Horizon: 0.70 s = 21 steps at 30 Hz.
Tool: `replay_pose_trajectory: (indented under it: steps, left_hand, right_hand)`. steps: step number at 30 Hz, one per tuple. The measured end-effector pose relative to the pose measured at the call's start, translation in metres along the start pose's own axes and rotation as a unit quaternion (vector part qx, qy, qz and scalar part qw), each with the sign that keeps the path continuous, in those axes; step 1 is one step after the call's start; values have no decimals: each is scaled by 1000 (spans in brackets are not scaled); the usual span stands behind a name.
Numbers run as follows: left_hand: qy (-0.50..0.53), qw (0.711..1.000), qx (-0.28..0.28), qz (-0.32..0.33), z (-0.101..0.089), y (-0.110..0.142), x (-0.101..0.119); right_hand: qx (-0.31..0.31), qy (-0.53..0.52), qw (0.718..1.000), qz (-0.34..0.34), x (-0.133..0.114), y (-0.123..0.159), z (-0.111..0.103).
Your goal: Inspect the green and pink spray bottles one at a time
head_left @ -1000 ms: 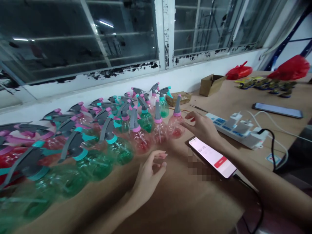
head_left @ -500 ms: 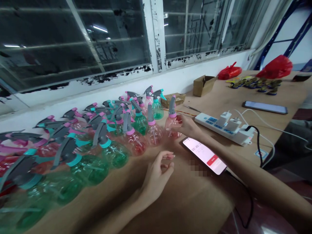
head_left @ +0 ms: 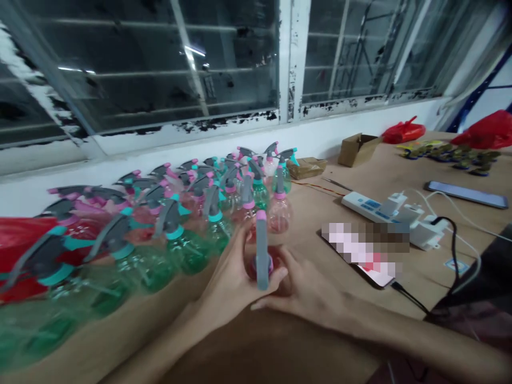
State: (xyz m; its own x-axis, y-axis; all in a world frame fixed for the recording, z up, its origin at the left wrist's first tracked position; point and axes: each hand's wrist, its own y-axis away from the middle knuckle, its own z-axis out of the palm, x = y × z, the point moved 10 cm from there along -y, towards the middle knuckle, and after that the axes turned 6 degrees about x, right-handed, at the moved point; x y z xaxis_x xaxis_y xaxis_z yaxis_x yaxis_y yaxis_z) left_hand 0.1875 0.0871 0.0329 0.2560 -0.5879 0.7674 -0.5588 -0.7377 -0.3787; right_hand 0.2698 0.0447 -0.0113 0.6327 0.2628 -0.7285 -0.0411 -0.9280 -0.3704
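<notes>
Just in front of me, a spray bottle point(head_left: 262, 248) with a grey trigger head and pink collar stands between my two hands. My left hand point(head_left: 232, 272) wraps its left side, thumb across the near side. My right hand point(head_left: 306, 282) closes round it from the right. Most of the bottle's body is hidden by my fingers. Beyond it sits another pink-collared spray bottle point(head_left: 280, 216). To the left are rows of green spray bottles point(head_left: 186, 256) and pinkish ones, with grey heads and turquoise or pink collars.
Right of my hands lies a phone point(head_left: 380, 276) with a cable plugged in, partly blurred out. Behind it are a white power strip point(head_left: 372, 210), a second phone point(head_left: 466, 194), an open cardboard box point(head_left: 358, 150) and red bags point(head_left: 404, 132). A window wall borders the back.
My right hand has brought a pink-collared spray bottle from the end of the row towards me. My left hand, free before, has closed on it too. The view has shifted left.
</notes>
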Motion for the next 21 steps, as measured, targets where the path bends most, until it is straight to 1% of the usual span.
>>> replay_pose_trajectory:
  steps: [2,4,7,11,13,15,19,21]
  left_hand:
    - [0,1000,-2,-16,-14,13,-5]
    - [-3,1000,10,-23,-30,26,-11]
    - [-23,998,54,-36,-59,45,-20]
    - [-34,992,99,-64,-85,67,-35]
    - [-26,989,119,-78,-94,74,-41]
    - [-13,987,143,-77,-103,78,-44]
    - [3,984,175,-37,-115,79,-40]
    - [7,984,178,-28,-117,77,-38]
  right_hand:
    - [-19,-16,999,-30,-18,-2,24]
    - [-37,-19,998,-51,-33,-3,45]
    - [-63,-4,996,-70,-52,-4,74]
    - [-72,18,994,-86,-69,-4,104]
    - [-66,28,993,-89,-74,-4,115]
    - [-56,41,993,-98,-80,-5,123]
    - [-44,51,990,-120,-87,-7,132]
    - [-61,38,989,-128,-85,-7,134]
